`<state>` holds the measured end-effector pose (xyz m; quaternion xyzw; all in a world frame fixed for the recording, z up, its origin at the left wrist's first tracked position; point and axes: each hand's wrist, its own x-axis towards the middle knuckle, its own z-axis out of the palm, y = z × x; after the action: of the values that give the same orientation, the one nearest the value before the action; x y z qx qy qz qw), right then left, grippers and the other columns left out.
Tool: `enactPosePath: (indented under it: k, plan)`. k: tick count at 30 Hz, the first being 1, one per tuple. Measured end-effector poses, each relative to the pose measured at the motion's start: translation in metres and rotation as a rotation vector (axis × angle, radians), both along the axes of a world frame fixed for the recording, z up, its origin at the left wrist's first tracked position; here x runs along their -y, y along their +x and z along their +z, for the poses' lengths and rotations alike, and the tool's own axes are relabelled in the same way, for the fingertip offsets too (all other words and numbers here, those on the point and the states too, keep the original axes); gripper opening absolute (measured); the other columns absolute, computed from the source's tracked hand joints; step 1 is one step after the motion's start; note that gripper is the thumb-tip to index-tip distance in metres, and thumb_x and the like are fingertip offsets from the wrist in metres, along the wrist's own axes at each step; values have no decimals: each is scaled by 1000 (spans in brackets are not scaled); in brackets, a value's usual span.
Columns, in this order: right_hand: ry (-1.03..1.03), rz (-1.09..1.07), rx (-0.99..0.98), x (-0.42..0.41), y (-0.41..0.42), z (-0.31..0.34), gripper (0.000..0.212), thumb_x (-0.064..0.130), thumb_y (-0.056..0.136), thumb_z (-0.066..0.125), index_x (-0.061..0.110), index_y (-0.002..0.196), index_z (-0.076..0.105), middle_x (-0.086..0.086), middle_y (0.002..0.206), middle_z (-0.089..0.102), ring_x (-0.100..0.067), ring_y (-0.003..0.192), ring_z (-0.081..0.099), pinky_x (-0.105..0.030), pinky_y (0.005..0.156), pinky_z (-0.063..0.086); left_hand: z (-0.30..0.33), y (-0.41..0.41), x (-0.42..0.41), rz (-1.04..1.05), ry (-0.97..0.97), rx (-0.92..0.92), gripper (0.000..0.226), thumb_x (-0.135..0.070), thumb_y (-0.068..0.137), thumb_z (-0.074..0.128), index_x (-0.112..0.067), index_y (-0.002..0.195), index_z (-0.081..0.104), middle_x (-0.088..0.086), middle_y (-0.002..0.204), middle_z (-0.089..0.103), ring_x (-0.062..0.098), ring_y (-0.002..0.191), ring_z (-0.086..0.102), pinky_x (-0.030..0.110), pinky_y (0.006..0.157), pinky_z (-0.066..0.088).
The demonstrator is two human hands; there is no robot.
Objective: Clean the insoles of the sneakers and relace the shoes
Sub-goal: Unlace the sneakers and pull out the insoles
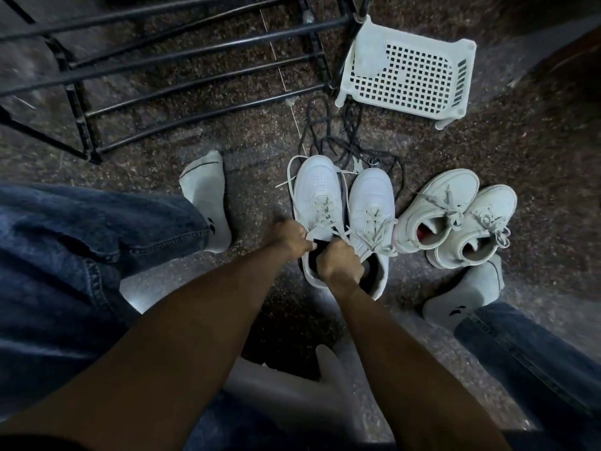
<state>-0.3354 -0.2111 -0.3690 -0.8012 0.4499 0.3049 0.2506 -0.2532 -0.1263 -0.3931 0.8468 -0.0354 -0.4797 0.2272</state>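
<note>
Two white sneakers stand side by side on the floor in front of me. My left hand (292, 237) grips the collar of the left sneaker (317, 187) at its near left edge. My right hand (340, 263) is curled over the same shoe's opening and grips the lace ends (338, 227) near the top eyelets. Its dark inside shows between my hands. The right sneaker (370, 196) beside it is laced and tied in a bow. A second white pair (455, 216), also laced, stands further right.
Loose dark laces (344, 141) lie tangled on the speckled floor behind the sneakers. A white perforated plastic basket (406, 70) stands at the back right, a black metal rack (162, 60) at the back left. My socked feet (208, 203) flank the shoes.
</note>
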Motion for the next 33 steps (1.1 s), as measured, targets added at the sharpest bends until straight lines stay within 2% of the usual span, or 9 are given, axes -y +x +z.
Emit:
enactPosePath:
  k: [6, 10, 14, 19, 21, 24, 26, 29, 33]
  plan:
    - [40, -160, 42, 0, -10, -5, 35, 25, 87, 57, 21, 122, 54, -9, 121, 62, -32, 116, 56, -41, 95, 45, 1, -1, 1, 68, -49, -71, 35, -25, 77, 80, -13, 58, 52, 4, 62, 57, 15, 64, 51, 22, 62, 39]
    - [79, -461, 344, -10, -24, -9, 23, 13, 80, 57, 27, 98, 61, -6, 99, 69, -32, 98, 63, -38, 86, 51, 1, -3, 3, 251, -104, -200, 23, -15, 79, 79, -3, 93, 65, 7, 82, 66, 15, 72, 56, 25, 69, 48]
    - [220, -857, 626, -9, -28, -12, 25, -9, 76, 64, 14, 85, 64, 0, 77, 66, -21, 79, 63, -39, 86, 53, 4, -4, 5, 345, -117, -297, 27, -9, 86, 71, -14, 71, 48, 1, 69, 54, 11, 60, 51, 28, 62, 51]
    - [317, -1201, 652, -5, -32, -9, 19, -7, 76, 68, 10, 71, 63, -7, 73, 64, -22, 75, 60, -37, 79, 51, 3, -5, 3, 329, -93, -276, 21, -15, 86, 72, -13, 78, 53, 4, 73, 58, 20, 71, 57, 38, 77, 55]
    - [264, -1050, 541, -4, -32, -9, 4, 6, 77, 71, 9, 77, 68, -8, 79, 69, -23, 78, 64, -36, 79, 54, 5, -5, 5, 295, -83, -240, 15, -16, 86, 71, -11, 84, 57, 8, 77, 62, 21, 68, 60, 34, 69, 56]
    - [319, -743, 346, -6, -32, -4, 21, 25, 73, 76, 9, 87, 72, -8, 82, 72, -25, 77, 68, -35, 73, 56, 14, -5, 12, 169, -39, -151, 11, -15, 85, 70, -10, 79, 61, 14, 82, 68, 25, 69, 67, 34, 65, 59]
    - [338, -670, 309, -3, -33, -1, 11, 18, 76, 75, 12, 72, 67, -11, 78, 70, -26, 70, 65, -33, 61, 51, 16, -4, 15, 98, -2, -105, 13, -15, 83, 69, -11, 74, 61, 13, 82, 69, 26, 72, 70, 34, 63, 60]
    - [401, -708, 313, 10, -35, 11, 28, 6, 77, 73, 11, 58, 53, -7, 55, 57, -15, 40, 46, -22, 39, 30, 19, -3, 19, 39, 25, -40, 11, -15, 77, 68, -8, 84, 67, 13, 86, 72, 26, 74, 71, 37, 67, 61]
    - [545, -658, 277, 37, -41, 40, 22, -2, 81, 63, 2, 64, 51, -10, 41, 55, -14, 26, 29, -16, 35, 21, 15, -8, 24, 28, 53, -8, 23, -11, 73, 70, -4, 95, 69, 16, 94, 72, 30, 80, 72, 43, 67, 61]
